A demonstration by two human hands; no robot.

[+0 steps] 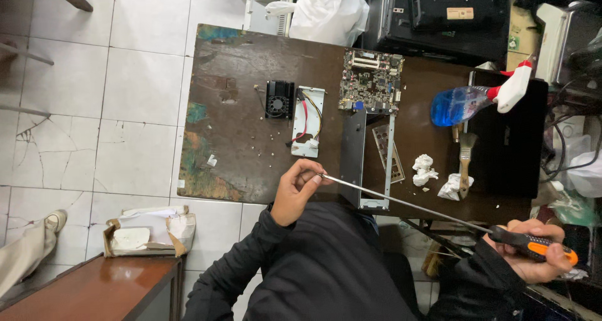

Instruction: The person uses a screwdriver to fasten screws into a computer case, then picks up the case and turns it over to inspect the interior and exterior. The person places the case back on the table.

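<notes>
Worn brown table carries loose computer parts. Right hand grips the screwdriver handle; its shaft runs leftward to the left hand, whose fingers pinch the tip.

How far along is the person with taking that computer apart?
Done: the circuit board, fan and small screws already lie loose on the table. In hand: right hand grips a long screwdriver, left hand pinches its tip. Left: the metal frame.

Even, soft indoor light; edges perhaps slightly distorted.
</notes>
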